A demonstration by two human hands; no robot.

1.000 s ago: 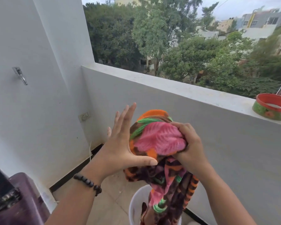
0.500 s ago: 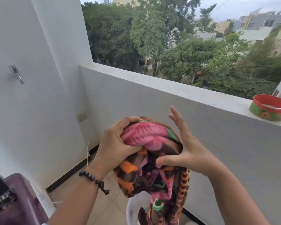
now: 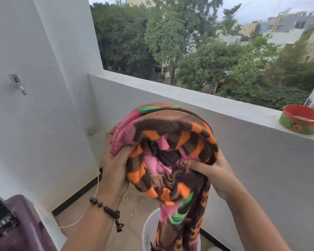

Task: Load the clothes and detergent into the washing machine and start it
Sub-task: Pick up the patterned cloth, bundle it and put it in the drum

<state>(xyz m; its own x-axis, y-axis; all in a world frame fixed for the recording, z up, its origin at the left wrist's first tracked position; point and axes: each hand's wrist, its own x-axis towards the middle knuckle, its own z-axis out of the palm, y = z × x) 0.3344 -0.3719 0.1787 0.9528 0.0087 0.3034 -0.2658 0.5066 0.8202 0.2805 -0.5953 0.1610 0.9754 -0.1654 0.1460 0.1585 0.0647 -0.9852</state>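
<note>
A thick fleece blanket [image 3: 170, 131] patterned in brown, orange, pink and green is bunched up at chest height in front of me. My left hand [image 3: 114, 165], with a bead bracelet at the wrist, clutches its left side. My right hand [image 3: 212, 171] grips the right side from below. The blanket's tail hangs down into a white bucket [image 3: 149, 230] on the floor. The purple top of the washing machine [image 3: 20, 225] shows at the bottom left corner, with its dark lid raised.
A white parapet wall [image 3: 188, 98] runs across in front, with a red and green tub [image 3: 303, 122] on its ledge at the right. A white side wall carries a metal hook [image 3: 18, 84] and a socket [image 3: 92, 130]. A thin white cord [image 3: 96, 192] hangs by the wall.
Both hands have been gathering the blanket hand over hand out of the bucket. The right hand, open half a second ago, now grips the cloth, and the bundle is bigger and higher.
</note>
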